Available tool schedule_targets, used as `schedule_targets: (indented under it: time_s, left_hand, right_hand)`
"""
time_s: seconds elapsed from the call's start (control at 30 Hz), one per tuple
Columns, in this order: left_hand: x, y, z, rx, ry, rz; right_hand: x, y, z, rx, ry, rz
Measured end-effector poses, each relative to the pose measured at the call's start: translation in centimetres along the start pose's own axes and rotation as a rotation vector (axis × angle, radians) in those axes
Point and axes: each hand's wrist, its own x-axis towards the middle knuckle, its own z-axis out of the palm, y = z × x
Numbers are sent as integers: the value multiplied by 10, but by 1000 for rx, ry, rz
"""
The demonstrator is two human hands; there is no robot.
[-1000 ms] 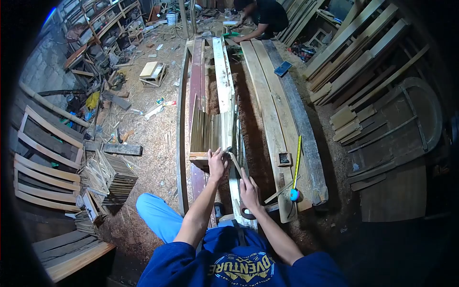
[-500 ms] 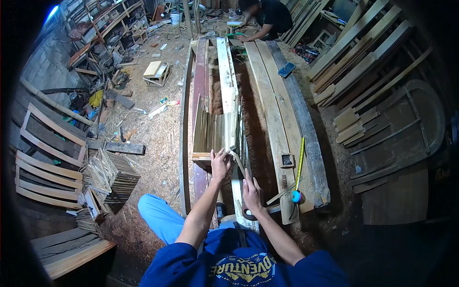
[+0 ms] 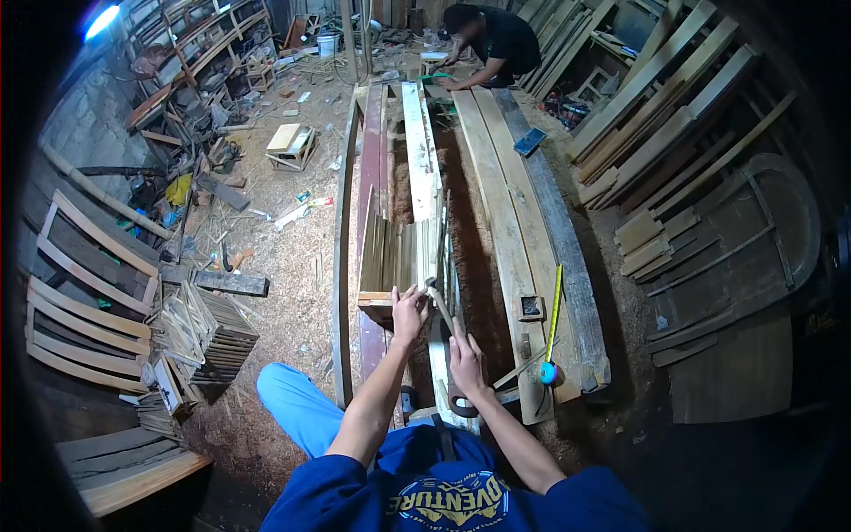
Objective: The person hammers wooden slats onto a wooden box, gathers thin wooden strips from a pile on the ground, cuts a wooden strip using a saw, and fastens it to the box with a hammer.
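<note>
A box-like wooden piece with upright thin slats [image 3: 397, 253] rests across the long planks in front of me. My left hand [image 3: 409, 313] is at its near right corner, fingers bent against the wood; whether they pinch anything is too small to tell. My right hand [image 3: 467, 362] is closed around the handle of a hammer [image 3: 441, 307], whose head is close to my left fingertips. Below my right hand, the dark handle of a saw [image 3: 462, 403] shows over the pale plank [image 3: 419, 151].
A tape measure [image 3: 548, 372] with its yellow blade out, a small square box [image 3: 530, 308] and a phone [image 3: 530, 142] lie on the right planks. Slatted stacks [image 3: 211, 332] stand at left. Another person [image 3: 501, 44] crouches at the far end.
The view has shifted slightly, so the far person sits lower in it. Both my hands stay near the same corner, with the hammer still held.
</note>
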Motion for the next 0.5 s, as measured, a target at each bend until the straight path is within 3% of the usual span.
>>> schedule_targets:
  time_s: [0.2,0.27,0.33,0.5]
  left_hand:
    - [-3,-3,-2,-73,-37,-10]
    - [-3,-17,-6,-65,-139,-43]
    - [-7,-16,-24,52,-115,92]
    - [-22,-48,-59,464,-257,-42]
  right_hand:
    - [-1,10,3,-70,-76,76]
    - [0,6,1,-72,-71,83]
    - [-1,-8,-3,29,65,8]
    - [2,25,14,6,-21,-56]
